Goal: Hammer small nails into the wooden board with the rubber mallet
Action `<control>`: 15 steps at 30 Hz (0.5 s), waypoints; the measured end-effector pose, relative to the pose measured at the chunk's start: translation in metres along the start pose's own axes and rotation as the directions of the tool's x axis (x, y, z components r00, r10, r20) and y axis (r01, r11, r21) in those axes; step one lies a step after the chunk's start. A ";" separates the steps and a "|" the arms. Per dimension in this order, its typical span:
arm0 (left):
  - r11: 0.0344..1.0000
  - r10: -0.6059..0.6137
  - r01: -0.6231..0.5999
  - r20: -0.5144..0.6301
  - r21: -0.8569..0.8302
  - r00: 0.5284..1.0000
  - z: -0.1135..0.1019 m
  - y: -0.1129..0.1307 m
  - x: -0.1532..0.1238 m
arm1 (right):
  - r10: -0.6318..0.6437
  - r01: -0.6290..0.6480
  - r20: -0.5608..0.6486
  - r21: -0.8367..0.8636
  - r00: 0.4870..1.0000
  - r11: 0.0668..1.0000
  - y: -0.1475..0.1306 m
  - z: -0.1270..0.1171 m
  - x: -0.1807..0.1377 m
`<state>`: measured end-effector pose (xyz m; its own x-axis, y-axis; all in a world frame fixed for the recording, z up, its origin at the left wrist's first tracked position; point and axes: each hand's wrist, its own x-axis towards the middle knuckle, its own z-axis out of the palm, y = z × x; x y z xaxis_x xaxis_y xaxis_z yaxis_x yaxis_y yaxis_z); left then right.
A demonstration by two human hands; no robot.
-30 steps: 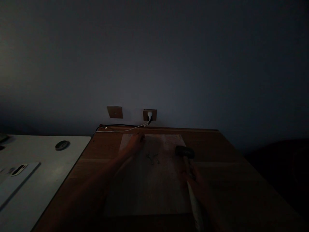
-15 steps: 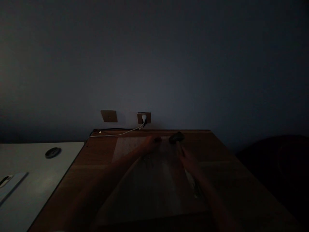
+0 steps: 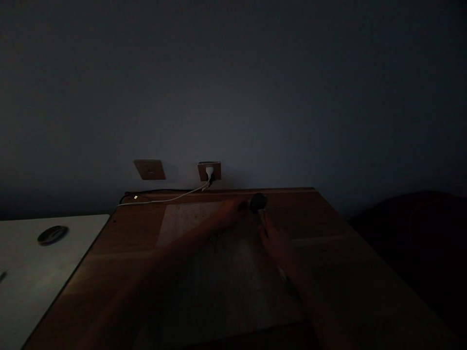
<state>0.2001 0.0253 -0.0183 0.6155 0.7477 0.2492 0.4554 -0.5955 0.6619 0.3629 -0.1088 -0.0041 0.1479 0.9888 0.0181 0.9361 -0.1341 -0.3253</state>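
Dim head view over a brown wooden counter (image 3: 328, 253) set against a grey-blue wall (image 3: 255, 87). Pale board (image 3: 189, 221) lying flat on the counter, reaching from the near edge toward the wall. Right hand (image 3: 279, 243) closed around the handle of a mallet (image 3: 258, 202), grip wrapped on the shaft near the head; dark head of the mallet at the far end of the board, close to the wall edge of the counter. Left hand (image 3: 233, 210) stretched forward over the board, fingertips just beside the mallet head; grip of this hand too dark to judge, whether pinching something or merely resting cannot be told. Small dark specks (image 3: 218, 237) on the board between the two forearms, too faint to identify. On the wall, two tan plates: a switch plate (image 3: 149, 169) at left, a socket (image 3: 209, 171) at right with a white plug (image 3: 209, 171) in it; white cable (image 3: 168, 198) running left along the back edge of the counter. White table (image 3: 32, 277) adjoining at left, bearing a dark oval object (image 3: 53, 235). No brand, label or writing legible anywhere.
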 end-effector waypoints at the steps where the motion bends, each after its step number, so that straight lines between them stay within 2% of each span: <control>1: 1.000 -0.003 0.003 0.000 -0.001 1.000 0.001 0.000 0.000 | -0.002 0.002 -0.002 0.009 1.000 1.000 0.000 -0.001 0.000; 9: 0.996 0.073 -0.074 0.019 0.059 0.997 -0.002 0.002 -0.009 | 0.019 -0.020 0.022 0.027 1.000 0.999 -0.001 -0.006 -0.001; 15: 0.997 0.054 -0.056 0.023 0.062 0.998 -0.002 0.002 -0.009 | 0.068 -0.067 0.065 -0.021 0.996 0.998 -0.006 -0.011 -0.002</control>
<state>0.1939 0.0183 -0.0177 0.6538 0.7074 0.2687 0.4595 -0.6533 0.6018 0.3610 -0.1107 0.0085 0.1905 0.9795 -0.0658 0.9306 -0.2015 -0.3057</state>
